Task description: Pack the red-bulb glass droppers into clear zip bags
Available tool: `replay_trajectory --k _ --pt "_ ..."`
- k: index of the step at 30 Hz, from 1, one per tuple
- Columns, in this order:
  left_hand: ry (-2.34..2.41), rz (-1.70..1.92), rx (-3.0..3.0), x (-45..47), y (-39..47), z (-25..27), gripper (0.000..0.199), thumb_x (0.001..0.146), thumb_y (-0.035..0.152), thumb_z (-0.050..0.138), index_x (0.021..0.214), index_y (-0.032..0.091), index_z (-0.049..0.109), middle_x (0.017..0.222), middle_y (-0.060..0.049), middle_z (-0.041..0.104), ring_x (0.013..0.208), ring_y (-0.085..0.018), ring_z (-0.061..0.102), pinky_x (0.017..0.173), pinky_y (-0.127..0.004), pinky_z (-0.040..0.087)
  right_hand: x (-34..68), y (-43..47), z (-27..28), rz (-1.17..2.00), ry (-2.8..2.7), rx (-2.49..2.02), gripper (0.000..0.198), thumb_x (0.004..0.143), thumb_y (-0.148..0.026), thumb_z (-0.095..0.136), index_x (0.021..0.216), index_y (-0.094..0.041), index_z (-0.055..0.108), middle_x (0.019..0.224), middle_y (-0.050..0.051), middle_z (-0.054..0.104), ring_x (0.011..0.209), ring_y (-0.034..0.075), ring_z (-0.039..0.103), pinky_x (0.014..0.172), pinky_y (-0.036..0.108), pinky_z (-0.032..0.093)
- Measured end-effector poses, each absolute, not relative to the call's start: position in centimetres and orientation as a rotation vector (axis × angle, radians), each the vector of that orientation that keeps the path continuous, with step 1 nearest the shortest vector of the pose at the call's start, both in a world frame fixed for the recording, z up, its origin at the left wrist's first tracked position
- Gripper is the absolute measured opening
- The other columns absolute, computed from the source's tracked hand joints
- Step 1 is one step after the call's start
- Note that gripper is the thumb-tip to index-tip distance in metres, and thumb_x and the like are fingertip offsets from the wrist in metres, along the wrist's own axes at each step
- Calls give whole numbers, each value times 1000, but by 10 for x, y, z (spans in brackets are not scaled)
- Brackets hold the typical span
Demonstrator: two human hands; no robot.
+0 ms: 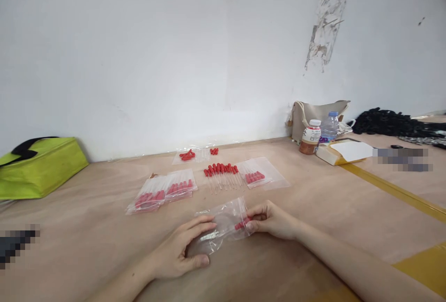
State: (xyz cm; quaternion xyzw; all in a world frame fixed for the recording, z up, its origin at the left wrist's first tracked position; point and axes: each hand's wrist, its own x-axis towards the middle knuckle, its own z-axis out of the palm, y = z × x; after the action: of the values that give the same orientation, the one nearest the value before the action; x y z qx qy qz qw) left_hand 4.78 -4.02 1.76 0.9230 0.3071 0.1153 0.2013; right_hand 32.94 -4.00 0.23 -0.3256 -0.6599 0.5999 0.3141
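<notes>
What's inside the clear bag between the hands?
Red pieces show through the clear bag; the right hand hides part of them, and the left hand covers some plastic.

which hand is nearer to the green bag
Left. The left hand is at the near end of the clear bag, right of the green bag; the right hand is farther right, at the clear bag's other end.

a pale wall [156,51], peeling at upper right, stands behind a tan surface [87,246] striped with yellow tape [393,193].
</notes>
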Motion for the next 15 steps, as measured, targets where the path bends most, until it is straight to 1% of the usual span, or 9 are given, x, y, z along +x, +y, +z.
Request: replay_trajectory --k 2,4,7,9,10,13,15 --pt "857 343 2574 46 -40 16 49 83 40 51 128 28 37 134 -4 37 120 -24 36 98 -39 32 332 -41 6 1482 -1894 -832 27 75 -38 54 82 -16 65 92 4 65 85 15 58 80 29 41" --pt "856 359 2578 46 -41 13 44 85 38 48 127 29 38 133 -3 38 121 -23 36 98 -39 32 333 -41 4 1430 -1912 -841 27 75 -39 53 85 -17 64 92 3 64 86 15 57 79 28 42" --pt "828 374 2590 47 -42 9 42 85 36 48 126 30 41 133 -3 38 121 -23 35 98 -39 31 330 -39 -6 1445 -1719 -887 25 71 -38 59 87 -18 60 78 1 63 72 12 57 67 25 43" --pt "813 380 2593 48 -42 9 40 85 36 49 124 29 43 132 -3 40 120 -23 36 98 -39 31 327 -38 -11 1395 -1672 -917 21 70 -36 60 80 -18 60 68 -1 60 61 10 54 60 22 42" --pt "811 378 2592 48 -43 9 39 85 37 49 123 29 45 131 -3 41 120 -23 36 98 -39 31 325 -39 -11 1343 -1711 -931 19 71 -36 60 75 -17 61 65 -1 59 59 10 52 59 22 41" --pt "816 366 2588 49 -42 9 37 85 37 49 121 29 49 131 -3 42 120 -23 37 98 -39 31 324 -42 -6 1215 -1892 -922 19 72 -35 57 69 -17 64 68 1 59 63 11 52 62 24 42" --pt "815 361 2596 49 -42 10 35 85 37 49 120 30 50 130 -2 43 120 -24 37 98 -41 31 327 -43 -1 1288 -1892 -930 20 71 -36 57 72 -18 65 68 0 59 61 11 52 60 24 43"
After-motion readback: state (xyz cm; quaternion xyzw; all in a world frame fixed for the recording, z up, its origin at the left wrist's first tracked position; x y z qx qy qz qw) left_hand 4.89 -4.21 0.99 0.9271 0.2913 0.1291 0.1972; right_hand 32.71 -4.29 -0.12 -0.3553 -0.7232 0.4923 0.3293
